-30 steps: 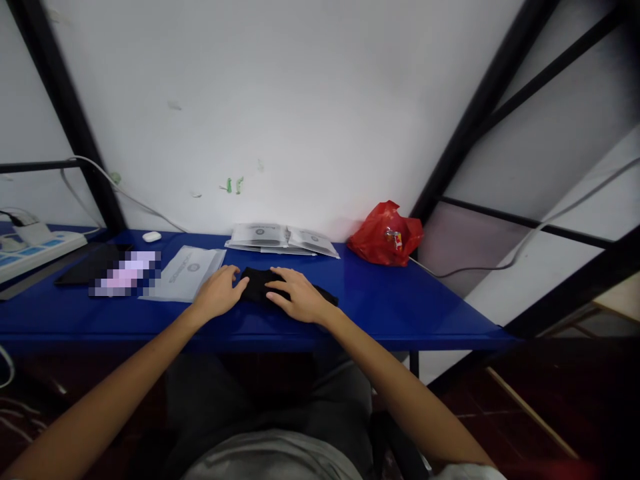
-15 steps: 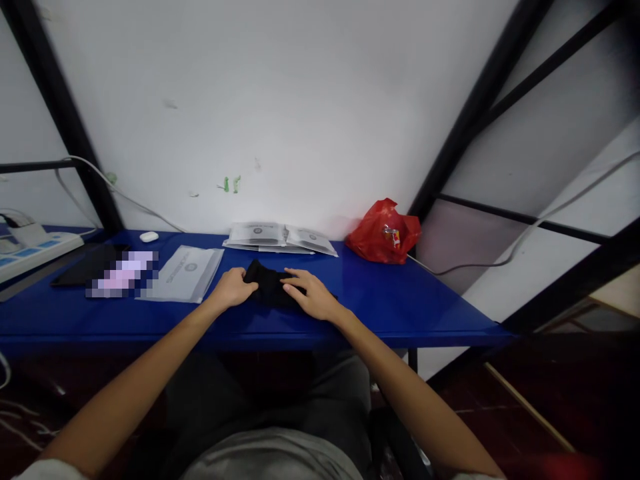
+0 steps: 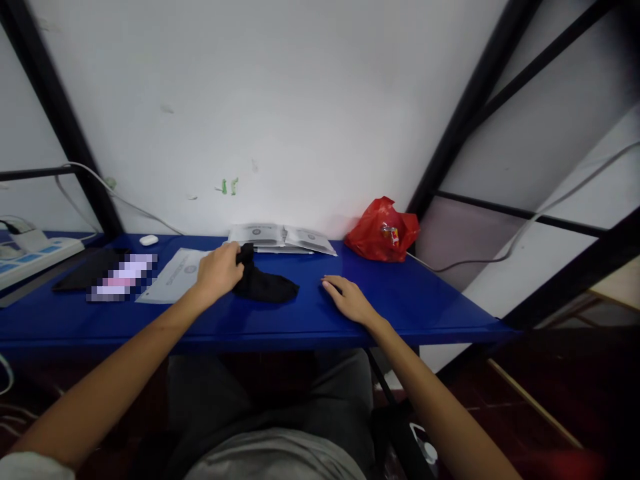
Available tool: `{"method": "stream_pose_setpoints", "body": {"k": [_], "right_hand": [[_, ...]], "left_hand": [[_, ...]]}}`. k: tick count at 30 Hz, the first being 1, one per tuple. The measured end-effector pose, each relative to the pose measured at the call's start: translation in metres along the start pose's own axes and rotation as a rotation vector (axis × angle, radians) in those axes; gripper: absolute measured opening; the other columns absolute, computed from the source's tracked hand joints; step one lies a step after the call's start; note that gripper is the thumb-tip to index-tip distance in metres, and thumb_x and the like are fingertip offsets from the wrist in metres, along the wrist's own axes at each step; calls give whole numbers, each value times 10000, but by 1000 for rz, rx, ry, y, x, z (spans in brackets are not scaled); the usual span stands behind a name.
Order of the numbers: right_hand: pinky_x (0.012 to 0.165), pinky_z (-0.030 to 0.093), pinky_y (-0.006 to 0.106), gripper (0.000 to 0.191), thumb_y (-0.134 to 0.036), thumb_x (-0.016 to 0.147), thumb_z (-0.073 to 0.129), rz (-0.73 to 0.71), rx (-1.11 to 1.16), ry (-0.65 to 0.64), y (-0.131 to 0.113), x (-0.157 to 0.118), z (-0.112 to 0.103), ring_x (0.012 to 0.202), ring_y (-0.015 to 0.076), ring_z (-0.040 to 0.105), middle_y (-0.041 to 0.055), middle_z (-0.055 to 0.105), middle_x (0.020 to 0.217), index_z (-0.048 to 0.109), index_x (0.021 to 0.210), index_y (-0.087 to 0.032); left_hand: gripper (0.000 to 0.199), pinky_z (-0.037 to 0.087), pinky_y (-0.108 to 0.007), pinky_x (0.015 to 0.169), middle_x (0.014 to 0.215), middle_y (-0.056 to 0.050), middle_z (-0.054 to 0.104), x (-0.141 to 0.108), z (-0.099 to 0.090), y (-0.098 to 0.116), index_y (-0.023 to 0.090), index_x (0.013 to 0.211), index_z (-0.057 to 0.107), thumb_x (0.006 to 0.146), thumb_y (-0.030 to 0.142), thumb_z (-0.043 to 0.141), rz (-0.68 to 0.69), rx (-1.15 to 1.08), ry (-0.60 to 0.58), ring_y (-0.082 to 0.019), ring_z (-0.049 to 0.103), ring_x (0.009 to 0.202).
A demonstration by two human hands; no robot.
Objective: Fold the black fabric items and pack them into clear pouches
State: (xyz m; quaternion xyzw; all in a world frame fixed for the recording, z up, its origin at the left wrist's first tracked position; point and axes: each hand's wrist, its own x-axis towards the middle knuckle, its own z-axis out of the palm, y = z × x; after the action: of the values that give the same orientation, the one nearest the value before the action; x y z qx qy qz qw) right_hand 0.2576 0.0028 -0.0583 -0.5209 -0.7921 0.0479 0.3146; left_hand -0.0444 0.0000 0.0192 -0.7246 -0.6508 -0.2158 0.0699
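A black sock [image 3: 267,285] lies on the blue table, its foot part flat and pointing right. My left hand [image 3: 220,270] is closed around the sock's cuff end and lifts it slightly. To the right of the sock, apart from it, my right hand [image 3: 350,300] rests on the tabletop with its fingers stretched out and nothing held. Partly behind my left hand lies a frosted plastic packet [image 3: 173,280] with printing on it.
Several similar packets [image 3: 260,235] are stacked by the wall. A red plastic bag [image 3: 383,233] stands at the back right of the table [image 3: 400,300]. On the left are a white earbud case [image 3: 149,240], a dark flat tablet-like object [image 3: 80,272], a blurred-out item and a power strip [image 3: 40,257].
My right hand has left the sock and moved right onto the table. My left hand has shifted up and left, raising the cuff end, and the sock now lies more spread out.
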Motion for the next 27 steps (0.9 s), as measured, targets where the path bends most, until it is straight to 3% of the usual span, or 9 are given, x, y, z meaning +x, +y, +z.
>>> {"method": "stream_pose_setpoints", "body": {"k": [3, 6, 8, 10, 16, 21, 27], "right_hand": [[965, 444, 400, 351, -369, 924, 401, -8, -14, -12, -1, 0, 0, 1065, 238, 610, 104, 674, 1125, 665, 1047, -172], [952, 454, 392, 345, -366, 926, 396, -11, -6, -6, 1, -1, 0, 1050, 231, 617, 95, 679, 1115, 665, 1041, -185], [953, 455, 396, 344, -362, 925, 399, -11, 0, -4, 2, -2, -1, 1046, 231, 618, 102, 678, 1117, 663, 1048, -178], [970, 444, 414, 342, -358, 918, 415, -5, -3, 17, 2, -1, 0, 1062, 240, 610, 117, 671, 1127, 661, 1057, -164], [1037, 394, 440, 354, -357, 916, 433, -92, 50, 102, -31, 1, 9, 1193, 230, 528, 109, 595, 1261, 617, 1166, -187], [1024, 412, 417, 326, -328, 918, 449, -269, 77, 23, -67, 3, 23, 1191, 210, 528, 90, 595, 1267, 624, 1169, -213], [991, 435, 421, 282, -319, 909, 483, -291, 58, -5, -69, 3, 30, 1142, 215, 568, 83, 657, 1172, 654, 1109, -219]], "left_hand": [[228, 469, -375, 727, 1064, -129, 620, -13, 4, 33, 159, 1039, 557, 834, 167, 459, 130, 15, 19, -279, 606, 953], [289, 482, -373, 785, 1085, -97, 625, -29, 11, 55, 181, 1102, 560, 866, 334, 495, 333, -135, -153, -262, 604, 976], [342, 465, -354, 872, 1133, -71, 620, -35, 15, 58, 202, 1149, 553, 874, 398, 494, 487, -283, -216, -234, 584, 1034], [319, 431, -333, 944, 1168, -51, 611, -35, 17, 51, 216, 1149, 564, 900, 384, 458, 554, -399, -185, -203, 556, 1084], [303, 407, -367, 981, 1128, -71, 613, -19, 28, 15, 175, 1113, 591, 910, 300, 403, 406, -472, -4, -204, 546, 1070], [316, 398, -370, 990, 1124, -72, 610, -21, 49, -1, 176, 1107, 602, 905, 315, 403, 387, -459, -85, -204, 542, 1074], [326, 369, -382, 1012, 1121, -62, 611, -33, 63, -10, 195, 1077, 613, 925, 345, 367, 355, -505, -62, -197, 532, 1071]]}}
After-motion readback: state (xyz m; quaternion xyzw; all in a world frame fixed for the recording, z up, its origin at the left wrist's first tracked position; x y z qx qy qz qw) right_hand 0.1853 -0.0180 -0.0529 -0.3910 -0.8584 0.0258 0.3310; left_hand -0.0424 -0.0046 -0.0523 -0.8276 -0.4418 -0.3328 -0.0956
